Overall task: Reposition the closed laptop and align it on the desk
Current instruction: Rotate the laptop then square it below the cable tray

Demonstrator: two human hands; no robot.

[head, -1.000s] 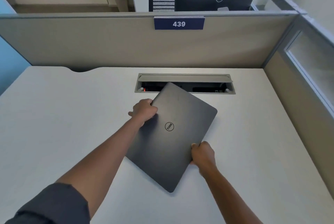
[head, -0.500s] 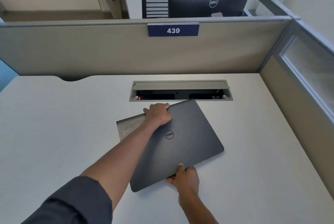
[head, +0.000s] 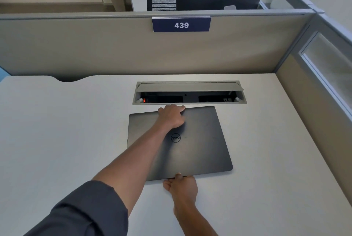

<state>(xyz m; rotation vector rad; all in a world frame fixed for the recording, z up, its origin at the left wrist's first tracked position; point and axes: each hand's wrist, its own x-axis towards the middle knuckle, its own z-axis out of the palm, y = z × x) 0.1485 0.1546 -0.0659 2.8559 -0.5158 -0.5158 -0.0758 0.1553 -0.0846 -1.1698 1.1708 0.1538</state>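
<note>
White desk [head: 57, 131] space inside a beige cubicle is being occupied by the closed laptop [head: 200, 146], which is lying flat just in front of the open cable tray [head: 189, 93]. Its far edge is being gripped by the left hand [head: 172, 116], while its near edge is being pinched by the right hand [head: 181, 186].

The dark grey closed laptop [head: 198, 140] lies flat on the white desk [head: 57, 131], nearly square to its edges.
</note>
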